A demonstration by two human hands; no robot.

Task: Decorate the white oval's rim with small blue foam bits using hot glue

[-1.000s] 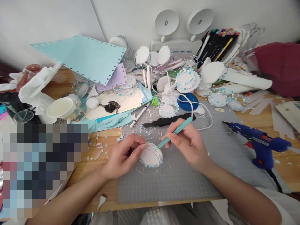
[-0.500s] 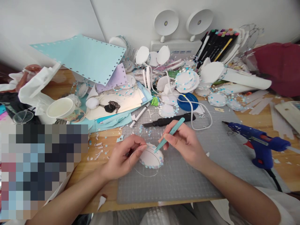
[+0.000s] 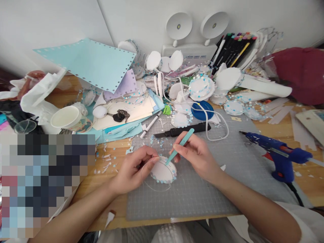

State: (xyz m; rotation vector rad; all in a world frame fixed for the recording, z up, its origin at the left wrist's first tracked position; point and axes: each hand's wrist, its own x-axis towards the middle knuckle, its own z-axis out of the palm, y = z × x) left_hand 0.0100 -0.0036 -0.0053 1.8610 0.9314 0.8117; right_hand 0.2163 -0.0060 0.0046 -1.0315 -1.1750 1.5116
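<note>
My left hand (image 3: 134, 168) pinches the left edge of a white paper disc (image 3: 162, 172) rimmed with small blue cut-outs, holding it on the grey cutting mat (image 3: 197, 195). A thin wire ring lies around the disc. My right hand (image 3: 194, 155) grips teal tweezers (image 3: 180, 145), whose tip touches the disc's upper edge. Both hands are closed on what they hold.
A black utility knife (image 3: 182, 130) and a white cord lie just beyond my hands. A blue glue gun (image 3: 278, 153) rests on the mat's right side. Paper sheets, a paper cup (image 3: 66, 116), white discs, markers and confetti crowd the back of the table.
My right hand with the tweezers has shifted slightly left, and the tip now sits further left on the disc's rim. My left hand has stayed in place.
</note>
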